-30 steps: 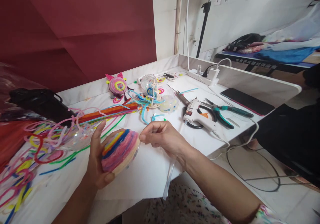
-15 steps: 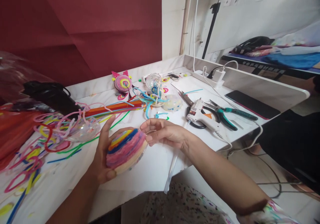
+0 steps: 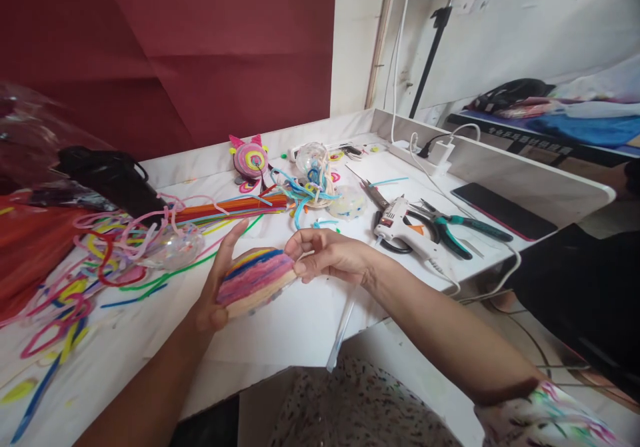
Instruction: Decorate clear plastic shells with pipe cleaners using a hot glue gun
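Observation:
Between both hands, above the white paper, is a dome (image 3: 260,278) covered in coiled fuzzy pipe cleaners, banded yellow, blue, pink and cream. My left hand (image 3: 219,294) grips its left side, with the thumb at the lower edge and a finger raised behind. At the right edge, my right hand (image 3: 325,258) pinches the rim between thumb and fingers. The dome is tilted, so its coloured side shows and its underside is hidden. White paper (image 3: 295,327) lies beneath it.
Loose pipe cleaners (image 3: 75,300) and a clear plastic dome (image 3: 180,247) lie left. A pink-eared round figure (image 3: 251,160) stands at the back. On the right are a glue gun (image 3: 400,224), green-handled pliers (image 3: 453,232), a phone (image 3: 503,208) and a power strip (image 3: 420,157).
The dome has tipped so that less of its yellow top and more of its cream rim edge faces me. Both hands keep their hold; the view has shifted slightly.

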Tool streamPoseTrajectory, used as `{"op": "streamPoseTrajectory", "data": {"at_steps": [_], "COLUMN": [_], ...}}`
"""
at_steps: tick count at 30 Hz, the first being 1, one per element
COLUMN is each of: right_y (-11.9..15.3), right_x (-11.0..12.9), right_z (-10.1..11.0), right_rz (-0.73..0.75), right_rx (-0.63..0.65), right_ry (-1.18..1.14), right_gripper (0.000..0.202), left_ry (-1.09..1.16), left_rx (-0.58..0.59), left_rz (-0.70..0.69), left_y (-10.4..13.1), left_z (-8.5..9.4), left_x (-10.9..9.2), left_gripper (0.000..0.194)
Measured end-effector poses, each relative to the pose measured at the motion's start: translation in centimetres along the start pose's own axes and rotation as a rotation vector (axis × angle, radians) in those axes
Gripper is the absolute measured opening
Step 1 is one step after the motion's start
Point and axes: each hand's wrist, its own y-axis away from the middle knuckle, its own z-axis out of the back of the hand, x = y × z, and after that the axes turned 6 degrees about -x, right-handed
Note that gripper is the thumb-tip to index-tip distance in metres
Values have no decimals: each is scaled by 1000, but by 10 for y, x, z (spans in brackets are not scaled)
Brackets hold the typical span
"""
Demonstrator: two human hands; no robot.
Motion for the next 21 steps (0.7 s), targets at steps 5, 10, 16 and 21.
{"op": "streamPoseTrajectory", "data": {"at_steps": [5,10,16,21], "right_y": [0,2,7,9], "right_x": [-7,-14,-20,-15], "right_z": [2,4,9,14], "right_rz": [-20,-1,78,238], "right_rx": [35,69,14,-147], "right_ry": [-114,-170,-215,-142], "right_gripper": [48,47,44,46], "left_ry": [73,42,-52,-74], "left_rx": [123,97,47,-199], "left_rz": [-23,25,82,48], "left_y": [-2,-3,-7,-13], "left_z": [2,2,3,5], "left_x": [0,-2,-2,4], "left_gripper": [96,95,88,65]}}
